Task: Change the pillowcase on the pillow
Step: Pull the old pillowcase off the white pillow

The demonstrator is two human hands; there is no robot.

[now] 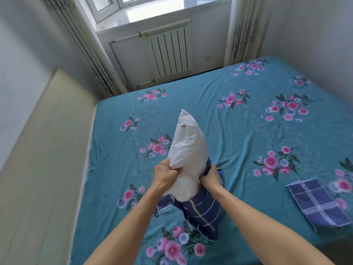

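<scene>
Teal sheeting (pixel 238 134) printed with pink and lilac flower sprays covers the bed across most of the frame, its cloth lightly creased; at the top centre a white ribbed radiator (pixel 169 54) stands under a window sill, flanked by pale pleated curtains (pixel 241 29), and a smooth cream panel (pixel 44 150) runs down the left edge. Near the middle of the frame a plump white pillow (pixel 188 148) stands on end, tapering to a soft point at the top, its plain fabric puckered along a seam; its lower part sits inside a dark blue pillowcase (pixel 202 213) with thin pale grid lines, bunched in folds on the sheet below it. The left hand (pixel 165 175) clutches the pillow's lower left side, fingers curled into the stuffing; the right hand (pixel 211 175) pinches a gathered edge of the dark pillowcase against the pillow's right side. At the lower right of the frame a folded pillowcase (pixel 318 204), purple-blue with white checks, lies flat on the sheet, well apart from the hands.
</scene>
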